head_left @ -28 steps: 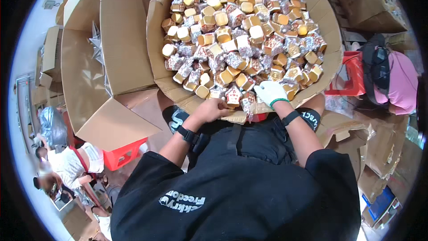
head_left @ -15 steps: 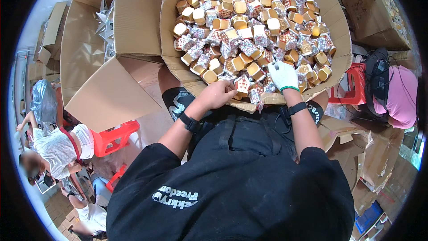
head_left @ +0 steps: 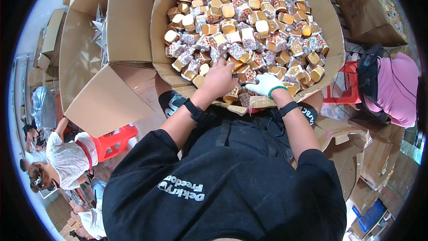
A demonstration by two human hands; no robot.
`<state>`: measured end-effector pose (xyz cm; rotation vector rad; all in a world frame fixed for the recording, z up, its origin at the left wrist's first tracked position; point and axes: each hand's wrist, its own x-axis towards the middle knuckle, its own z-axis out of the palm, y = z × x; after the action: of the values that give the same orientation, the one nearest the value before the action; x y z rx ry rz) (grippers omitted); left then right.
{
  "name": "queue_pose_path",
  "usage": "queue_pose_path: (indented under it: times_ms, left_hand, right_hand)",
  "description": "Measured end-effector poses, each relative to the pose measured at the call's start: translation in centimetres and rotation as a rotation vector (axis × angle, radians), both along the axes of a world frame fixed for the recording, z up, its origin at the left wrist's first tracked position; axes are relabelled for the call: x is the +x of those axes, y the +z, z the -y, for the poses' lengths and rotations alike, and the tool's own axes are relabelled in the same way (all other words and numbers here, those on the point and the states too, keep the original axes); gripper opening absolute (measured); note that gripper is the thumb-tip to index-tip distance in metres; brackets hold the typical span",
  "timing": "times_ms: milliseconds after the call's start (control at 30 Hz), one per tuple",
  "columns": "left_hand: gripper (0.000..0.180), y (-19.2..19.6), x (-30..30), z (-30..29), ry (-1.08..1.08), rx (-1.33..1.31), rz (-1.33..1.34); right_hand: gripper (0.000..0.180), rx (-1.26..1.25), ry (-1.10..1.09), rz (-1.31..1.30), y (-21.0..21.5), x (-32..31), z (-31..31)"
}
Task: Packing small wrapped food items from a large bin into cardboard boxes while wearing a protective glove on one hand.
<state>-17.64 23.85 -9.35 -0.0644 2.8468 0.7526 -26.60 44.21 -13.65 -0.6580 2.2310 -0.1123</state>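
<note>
Left hand, fingers slightly spread, lies over wrapped ornaments in the carton; whether the gloved right hand pinches one cannot be determined.

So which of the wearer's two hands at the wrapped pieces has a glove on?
The right hand: it wears a white glove with a green cuff, while the left hand is bare.

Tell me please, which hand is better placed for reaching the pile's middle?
Probably the left hand: its fingertips extend farther into the pile; the gloved right hand lies near the box's front rim.
</note>
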Motion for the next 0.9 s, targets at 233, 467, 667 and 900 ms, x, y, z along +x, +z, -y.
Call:
queue_pose_path:
  times_ms: [233, 467, 667, 900]
  left_hand:
    - [0.063, -3.4, 1.2, -2.9, -0.021, -0.239, -0.188]
    - [0.056, -3.1, -1.7, -2.6, 0.044, -0.221, -0.032]
    - [0.051, -3.3, -1.7, -2.5, 0.087, -0.281, -0.049]
    - [0.053, -3.5, -0.9, -2.3, 0.076, -0.32, 0.156]
  right_hand:
    - [0.075, -0.078, -0.109, 0.009, 0.0, 0.0, -0.8]
    - [0.066, -0.174, 0.004, 0.078, -0.4, -1.8, 0.3]
    - [0.06, -0.206, 0.031, 0.14, 1.0, -2.3, 1.1]
    - [0.065, -0.387, -0.293, 0.14, -0.2, -1.0, 0.1]
